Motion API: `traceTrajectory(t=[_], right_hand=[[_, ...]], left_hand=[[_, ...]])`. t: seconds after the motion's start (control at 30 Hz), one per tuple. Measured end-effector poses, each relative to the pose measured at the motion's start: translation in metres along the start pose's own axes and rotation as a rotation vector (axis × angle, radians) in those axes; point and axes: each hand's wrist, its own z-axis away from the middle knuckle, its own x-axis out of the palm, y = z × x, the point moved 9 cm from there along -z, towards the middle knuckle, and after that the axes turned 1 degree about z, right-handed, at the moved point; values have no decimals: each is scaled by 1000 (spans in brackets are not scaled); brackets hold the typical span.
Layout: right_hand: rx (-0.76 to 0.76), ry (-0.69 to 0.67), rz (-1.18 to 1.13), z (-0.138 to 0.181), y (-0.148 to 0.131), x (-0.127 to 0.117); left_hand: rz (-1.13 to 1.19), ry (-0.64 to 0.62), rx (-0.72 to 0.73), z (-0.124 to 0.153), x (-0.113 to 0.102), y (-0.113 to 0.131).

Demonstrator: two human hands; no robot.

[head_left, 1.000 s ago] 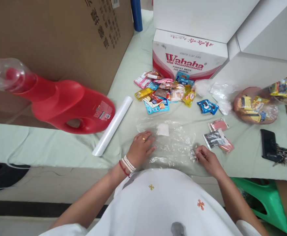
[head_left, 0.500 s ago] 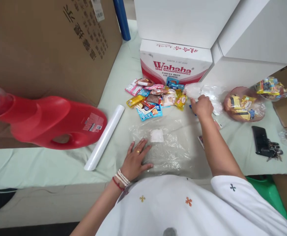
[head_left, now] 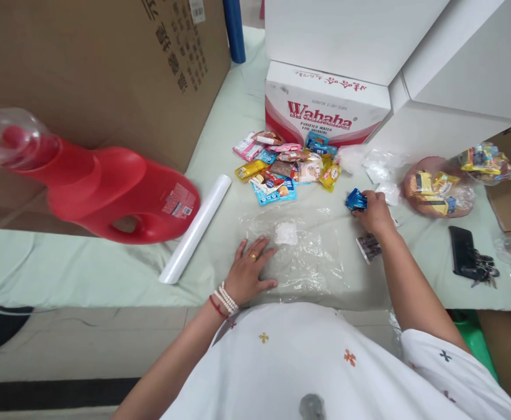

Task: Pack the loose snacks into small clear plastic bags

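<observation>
My left hand (head_left: 251,268) lies flat with fingers spread on the near left part of a clear plastic bag (head_left: 317,262). A small white packet (head_left: 286,233) rests on or in the bag, just beyond my fingertips; I cannot tell which. My right hand (head_left: 377,213) is closed on a shiny blue wrapped packet (head_left: 356,200), to the right of the bag. A dark printed card or packet (head_left: 369,248) lies under my right wrist. Beyond the bag is a pile of wrapped snacks (head_left: 284,166) in several colours.
A red jug (head_left: 124,198) and a white roll (head_left: 195,229) lie at left, by a large cardboard box (head_left: 107,76). The Wahaba-style water carton (head_left: 325,108) stands behind the snacks. At right are a pink bowl (head_left: 413,201) of snacks, a black case (head_left: 462,248) and keys (head_left: 485,268).
My right hand has come nearer and slightly right, and the blue packet now shows in its fingers. My left hand stays on the bag. The whole view has shifted a little.
</observation>
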Motion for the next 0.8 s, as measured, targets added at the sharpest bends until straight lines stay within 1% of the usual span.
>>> traceTrajectory(t=[0.1,0.13,0.17,0.2,0.23,0.3,0.37,0.4,0.47,0.5,0.53,0.57,0.63,0.67,0.7,0.73,0.8], right_hand=[[108,-6,-127,17,4,-16],[112,-20,-202,26,-2,-23],[83,-53,-295,38,-14,-28],[19,-105,-397,52,-33,-31],[-82,-179,-496,69,-59,-32],[-343,-369,-616,108,-120,-24],[-582,-525,-562,144,-173,-2],[-651,-571,-486,156,-191,14],[-721,-612,-310,166,-211,42],[-737,-606,-250,166,-214,51],[-749,-583,-222,165,-214,53],[-758,-546,-227,164,-212,49],[-770,-465,-303,165,-199,27],[-782,-446,-348,169,-190,14],[-799,-453,-385,177,-181,5],[-822,-484,-408,188,-171,-1],[-847,-549,-406,213,-150,0]], left_hand=[[13,-8,-21,-1,-1,2],[19,-10,-23,-1,-1,3],[26,-11,-24,-1,-1,4],[31,-12,-22,0,0,6],[34,-13,-18,1,0,8],[28,-11,-7,6,2,11],[12,-5,0,13,3,10],[4,-3,-1,18,3,8],[-12,5,-6,29,0,2],[-23,20,-10,36,-3,-2],[-36,48,-10,43,-9,-4],[-52,88,0,51,-16,-5],[-78,169,54,66,-30,-1],[-79,182,100,72,-35,4],[-70,163,152,77,-36,10],[-50,118,204,79,-34,15],[-4,-6,276,81,-25,24]])
